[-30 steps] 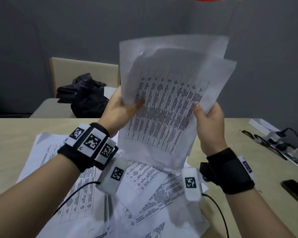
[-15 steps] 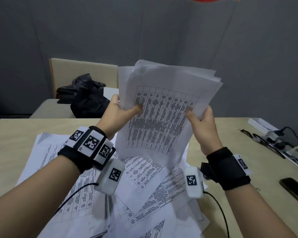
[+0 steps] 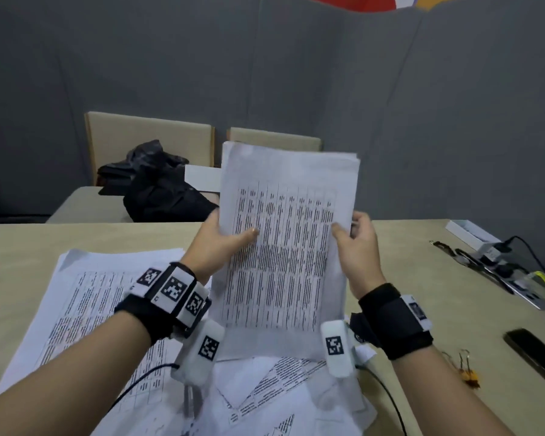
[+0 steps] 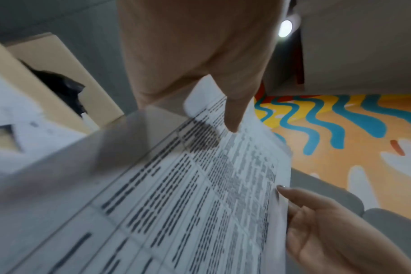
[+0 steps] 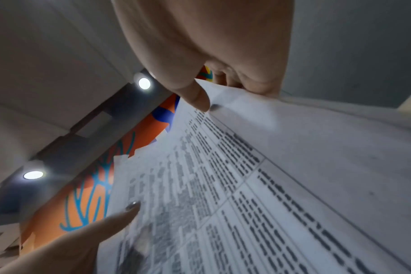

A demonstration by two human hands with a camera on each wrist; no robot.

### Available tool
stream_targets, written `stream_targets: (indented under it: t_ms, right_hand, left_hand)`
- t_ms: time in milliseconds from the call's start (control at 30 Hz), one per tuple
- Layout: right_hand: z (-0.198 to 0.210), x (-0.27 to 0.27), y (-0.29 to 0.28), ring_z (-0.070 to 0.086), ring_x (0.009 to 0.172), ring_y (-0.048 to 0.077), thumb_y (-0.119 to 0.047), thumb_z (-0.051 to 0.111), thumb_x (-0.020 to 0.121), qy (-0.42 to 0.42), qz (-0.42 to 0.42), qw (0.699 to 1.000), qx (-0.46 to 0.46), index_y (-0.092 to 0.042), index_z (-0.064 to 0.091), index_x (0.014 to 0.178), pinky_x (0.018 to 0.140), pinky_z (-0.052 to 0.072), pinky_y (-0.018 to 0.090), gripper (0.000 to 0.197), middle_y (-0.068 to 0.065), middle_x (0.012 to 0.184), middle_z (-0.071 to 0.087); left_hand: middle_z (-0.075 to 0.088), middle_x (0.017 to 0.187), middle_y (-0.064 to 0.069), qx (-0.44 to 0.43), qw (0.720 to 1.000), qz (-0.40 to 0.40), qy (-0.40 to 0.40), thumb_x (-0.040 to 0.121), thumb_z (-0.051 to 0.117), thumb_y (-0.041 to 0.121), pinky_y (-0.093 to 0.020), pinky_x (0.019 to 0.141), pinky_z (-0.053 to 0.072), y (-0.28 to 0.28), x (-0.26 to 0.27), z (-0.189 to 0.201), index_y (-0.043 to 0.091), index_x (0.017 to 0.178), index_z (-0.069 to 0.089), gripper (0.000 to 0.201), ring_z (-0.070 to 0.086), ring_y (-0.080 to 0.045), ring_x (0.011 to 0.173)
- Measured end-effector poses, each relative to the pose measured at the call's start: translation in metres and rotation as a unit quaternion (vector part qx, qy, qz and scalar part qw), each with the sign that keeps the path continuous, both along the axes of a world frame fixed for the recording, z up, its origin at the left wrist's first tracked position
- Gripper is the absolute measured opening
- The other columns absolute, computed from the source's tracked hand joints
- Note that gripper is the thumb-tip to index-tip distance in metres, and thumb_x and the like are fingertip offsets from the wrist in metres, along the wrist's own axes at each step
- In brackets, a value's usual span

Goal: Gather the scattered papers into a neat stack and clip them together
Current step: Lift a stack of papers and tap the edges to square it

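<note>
I hold a stack of printed papers (image 3: 283, 247) upright, its lower edge down on the loose sheets (image 3: 85, 309) spread over the table. My left hand (image 3: 224, 243) grips the stack's left edge, thumb across the printed front. My right hand (image 3: 356, 243) grips the right edge, thumb on the front and fingers behind. The left wrist view shows the stack (image 4: 188, 204) with my left thumb (image 4: 232, 118) pressed on it. In the right wrist view my right thumb (image 5: 195, 96) pinches the stack (image 5: 246, 185). Small binder clips (image 3: 466, 369) lie on the table right of my right wrist.
A black phone (image 3: 535, 357) lies near the table's right edge. Cables, a power strip and a white box (image 3: 472, 234) sit at the far right. Beyond the table (image 3: 422, 269), chairs carry a black bag (image 3: 161, 190).
The held papers came down from high in the air and turned upright, and their fanned edges drew together into a squarer stack. Both hands lowered with them.
</note>
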State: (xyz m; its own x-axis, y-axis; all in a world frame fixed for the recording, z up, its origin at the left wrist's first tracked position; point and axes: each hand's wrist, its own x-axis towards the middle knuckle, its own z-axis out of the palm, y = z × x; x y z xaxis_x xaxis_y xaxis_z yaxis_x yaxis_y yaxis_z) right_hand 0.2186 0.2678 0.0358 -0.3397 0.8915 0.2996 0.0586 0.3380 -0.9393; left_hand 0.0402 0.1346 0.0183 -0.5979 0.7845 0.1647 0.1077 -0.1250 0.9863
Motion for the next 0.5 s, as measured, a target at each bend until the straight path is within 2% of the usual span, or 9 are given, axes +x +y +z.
stream_targets:
  t_ms: [33,67,133,200,233,300,333,433,500]
  right_hand:
    - [-0.007,0.001,-0.002,0.057,0.103,0.043,-0.009,0.052,0.096,-0.015,0.001,1.0,-0.01,0.0,0.05,0.104,0.089,0.05,0.049,0.012,0.029,0.112,0.059]
    - [-0.011,0.001,-0.003,0.055,0.103,0.045,-0.008,0.051,0.096,-0.02,0.001,1.0,-0.008,0.001,0.051,0.102,0.089,0.049,0.052,0.011,0.03,0.111,0.059]
    - [-0.008,0.001,-0.008,0.061,0.092,0.038,-0.007,0.049,0.097,-0.003,-0.008,1.0,0.014,-0.008,0.054,0.094,0.083,0.052,0.041,0.005,0.021,0.099,0.065]
    - [0.003,0.002,-0.009,0.059,0.081,0.02,-0.007,0.049,0.098,0.034,-0.018,0.998,0.041,-0.021,0.054,0.09,0.075,0.048,0.03,0.017,0.006,0.088,0.064]
    - [0.01,0.003,-0.01,0.055,0.08,0.017,-0.008,0.048,0.099,0.055,-0.016,0.997,0.056,-0.024,0.053,0.089,0.073,0.047,0.03,0.019,0.008,0.086,0.061]
    - [0.02,0.004,-0.009,0.049,0.079,0.016,-0.01,0.048,0.099,0.082,-0.011,0.993,0.083,-0.021,0.05,0.089,0.072,0.044,0.033,0.015,0.024,0.09,0.056]
    - [0.021,0.004,-0.009,0.05,0.079,0.016,-0.01,0.048,0.099,0.089,-0.004,0.992,0.086,-0.019,0.05,0.09,0.072,0.044,0.033,0.013,0.024,0.091,0.056]
    - [0.008,0.003,-0.012,0.063,0.091,0.01,-0.008,0.053,0.097,0.075,0.035,0.996,0.033,-0.025,0.05,0.101,0.083,0.051,0.024,0.018,-0.003,0.102,0.064]
    - [-0.012,0.004,-0.013,0.064,0.104,0.014,-0.01,0.057,0.095,0.031,0.055,0.998,-0.019,-0.028,0.048,0.107,0.092,0.053,0.031,0.023,-0.004,0.11,0.063]
  left_hand:
    - [0.069,0.111,-0.006,-0.018,1.0,-0.014,-0.001,0.084,0.07,0.012,-0.038,0.089,0.056,-0.001,0.003,-0.008,0.008,0.122,0.056,0.041,0.068,-0.021,0.102]
    - [0.07,0.108,-0.006,-0.029,0.999,-0.017,-0.002,0.086,0.068,0.011,-0.039,0.089,0.056,-0.002,0.006,-0.012,0.007,0.119,0.059,0.035,0.068,-0.024,0.102]
    - [0.071,0.107,-0.004,-0.028,1.0,-0.004,-0.003,0.089,0.064,0.011,-0.038,0.09,0.055,-0.002,0.01,-0.013,0.007,0.118,0.06,0.029,0.068,-0.022,0.102]
    - [0.071,0.107,0.0,0.004,1.0,0.003,0.01,0.089,0.063,0.011,-0.033,0.088,0.056,0.0,0.011,-0.001,0.008,0.119,0.06,0.03,0.069,-0.013,0.099]
    - [0.071,0.104,0.003,0.024,0.999,0.005,0.02,0.089,0.063,0.011,-0.027,0.083,0.057,0.001,0.01,0.007,0.01,0.117,0.06,0.028,0.069,-0.007,0.094]
    - [0.071,0.095,0.01,0.056,0.998,0.006,0.031,0.089,0.063,0.01,-0.016,0.072,0.055,0.002,0.009,0.02,0.018,0.108,0.061,0.021,0.069,0.002,0.084]
    - [0.071,0.093,0.011,0.067,0.997,0.01,0.031,0.088,0.064,0.01,-0.015,0.071,0.055,0.002,0.01,0.022,0.021,0.105,0.061,0.021,0.069,0.003,0.083]
    - [0.07,0.102,0.009,0.064,0.998,0.011,0.015,0.083,0.069,0.014,-0.019,0.076,0.057,-0.005,0.015,0.008,0.021,0.115,0.057,0.035,0.069,-0.001,0.09]
    - [0.07,0.104,0.008,0.023,1.0,0.003,0.009,0.081,0.071,0.02,-0.018,0.074,0.055,-0.009,0.02,-0.011,0.023,0.116,0.055,0.039,0.068,-0.002,0.092]
